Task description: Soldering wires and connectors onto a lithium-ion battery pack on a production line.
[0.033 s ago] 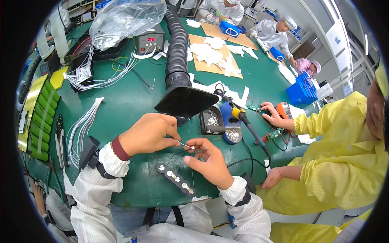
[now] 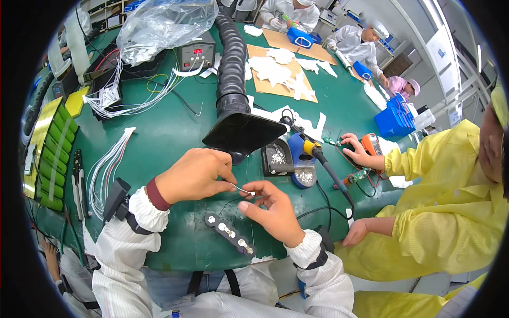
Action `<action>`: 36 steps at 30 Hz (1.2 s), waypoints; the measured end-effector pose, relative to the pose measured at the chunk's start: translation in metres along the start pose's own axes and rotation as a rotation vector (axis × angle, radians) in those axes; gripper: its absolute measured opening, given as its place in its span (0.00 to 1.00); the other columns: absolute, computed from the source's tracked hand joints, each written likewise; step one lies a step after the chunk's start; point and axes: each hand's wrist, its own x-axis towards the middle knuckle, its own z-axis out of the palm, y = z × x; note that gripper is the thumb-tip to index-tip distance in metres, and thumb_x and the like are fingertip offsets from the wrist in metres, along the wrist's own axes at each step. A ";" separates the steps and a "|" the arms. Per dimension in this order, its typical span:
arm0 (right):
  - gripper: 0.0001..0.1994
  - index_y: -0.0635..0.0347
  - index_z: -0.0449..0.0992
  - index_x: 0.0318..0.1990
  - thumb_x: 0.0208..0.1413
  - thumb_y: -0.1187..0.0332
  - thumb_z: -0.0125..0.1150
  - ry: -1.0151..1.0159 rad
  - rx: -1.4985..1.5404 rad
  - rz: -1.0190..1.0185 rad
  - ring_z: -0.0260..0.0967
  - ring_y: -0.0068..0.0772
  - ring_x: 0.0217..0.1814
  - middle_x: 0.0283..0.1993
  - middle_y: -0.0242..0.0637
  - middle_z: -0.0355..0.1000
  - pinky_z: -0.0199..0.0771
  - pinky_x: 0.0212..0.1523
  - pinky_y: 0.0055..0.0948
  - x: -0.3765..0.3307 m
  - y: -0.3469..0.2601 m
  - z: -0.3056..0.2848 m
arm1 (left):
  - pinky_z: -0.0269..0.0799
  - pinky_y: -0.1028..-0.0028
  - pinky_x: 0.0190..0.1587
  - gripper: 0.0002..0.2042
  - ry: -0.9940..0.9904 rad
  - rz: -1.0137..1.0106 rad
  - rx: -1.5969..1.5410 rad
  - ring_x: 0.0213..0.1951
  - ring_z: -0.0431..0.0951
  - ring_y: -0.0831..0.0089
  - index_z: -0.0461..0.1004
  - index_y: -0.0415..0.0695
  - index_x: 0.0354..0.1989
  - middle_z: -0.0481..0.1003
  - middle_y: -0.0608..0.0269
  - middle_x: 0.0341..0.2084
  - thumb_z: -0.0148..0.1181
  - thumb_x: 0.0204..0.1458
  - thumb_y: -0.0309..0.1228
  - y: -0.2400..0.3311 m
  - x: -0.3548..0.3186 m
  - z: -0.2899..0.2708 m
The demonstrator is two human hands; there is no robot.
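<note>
My left hand (image 2: 197, 174) pinches a thin wire (image 2: 242, 188) between thumb and fingertips. The wire runs to a small white connector (image 2: 253, 194) at the curled fingers of my right hand (image 2: 271, 212). The right thumb stands apart below the connector, and part of the grip is hidden. Under both hands, a black strip-shaped holder (image 2: 229, 233) with several shiny metal contacts lies slanted on the green table (image 2: 180, 233). A thin dark lead rises from it toward my hands.
Ahead hangs a black fume hood (image 2: 244, 132). To its right are a soldering iron (image 2: 331, 167) in its stand and a tray of solder scraps (image 2: 277, 155). White wires (image 2: 108, 164), pliers (image 2: 79, 185) and green cells (image 2: 55, 153) lie left. A yellow-sleeved co-worker (image 2: 435, 191) sits close right.
My right hand and the connector have shifted very slightly. The left hand and the black holder have stayed in place.
</note>
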 end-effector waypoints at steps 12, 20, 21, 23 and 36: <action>0.13 0.66 0.75 0.51 0.60 0.74 0.64 0.077 0.356 0.125 0.73 0.22 0.45 0.43 0.33 0.76 0.72 0.49 0.22 0.010 0.016 0.001 | 0.71 0.72 0.33 0.10 -0.209 -0.254 -0.397 0.30 0.76 0.75 0.81 0.37 0.35 0.79 0.62 0.26 0.70 0.50 0.30 -0.015 -0.005 -0.023; 0.18 0.65 0.73 0.54 0.56 0.79 0.65 0.082 0.342 0.039 0.72 0.23 0.49 0.45 0.33 0.75 0.71 0.52 0.23 0.009 0.017 0.002 | 0.69 0.78 0.32 0.07 -0.202 -0.471 -0.655 0.27 0.74 0.83 0.81 0.36 0.33 0.78 0.68 0.22 0.64 0.55 0.28 -0.018 -0.004 -0.017; 0.18 0.65 0.73 0.54 0.56 0.80 0.65 0.078 0.336 0.039 0.72 0.23 0.48 0.45 0.33 0.75 0.71 0.53 0.23 0.009 0.018 0.001 | 0.69 0.78 0.32 0.07 -0.203 -0.473 -0.671 0.27 0.74 0.83 0.81 0.36 0.33 0.78 0.68 0.22 0.64 0.55 0.28 -0.018 -0.004 -0.017; 0.18 0.66 0.72 0.55 0.57 0.79 0.64 0.073 0.338 0.019 0.71 0.22 0.48 0.45 0.34 0.75 0.71 0.52 0.22 0.009 0.020 0.000 | 0.69 0.79 0.32 0.06 -0.229 -0.427 -0.699 0.27 0.75 0.83 0.81 0.35 0.32 0.78 0.67 0.22 0.64 0.54 0.27 -0.019 -0.004 -0.017; 0.21 0.56 0.77 0.47 0.42 0.75 0.76 0.360 -0.626 -0.633 0.64 0.38 0.45 0.45 0.38 0.64 0.67 0.45 0.33 0.009 0.005 0.013 | 0.61 0.83 0.23 0.10 -0.137 -0.585 -1.026 0.20 0.68 0.86 0.83 0.37 0.34 0.79 0.65 0.22 0.63 0.57 0.32 -0.002 0.002 -0.006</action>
